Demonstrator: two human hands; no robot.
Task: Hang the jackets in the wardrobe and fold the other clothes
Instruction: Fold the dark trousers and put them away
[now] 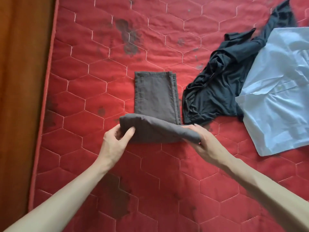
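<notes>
While the left hand [117, 138] pinches the near-left corner of the brown trousers [156, 97] between thumb and fingers, the right hand [203, 139] is closed over the near-right corner of the same doubled edge, so both hands grip one garment. That near edge is raised off the red quilted mattress [100, 64] and curls toward the far end, where the trouser legs lie flat, stacked and aligned at the hems. Judged from this, the trousers are already halved lengthwise and a crosswise fold is in hand but not completed. Just beside the trousers to the right lies a dark garment [217, 91], crumpled and unfolded; whether it is a jacket or a shirt cannot be told. Overlapping its right side, a pale blue shirt [275, 97] lies spread fairly flat, with what looks like a button placket showing; it is not yet folded compactly. A wooden surface [21, 81] borders the mattress on the left. No wardrobe is in view, so the hanging step cannot be assessed. No brand, label or legible writing is visible on any item.
</notes>
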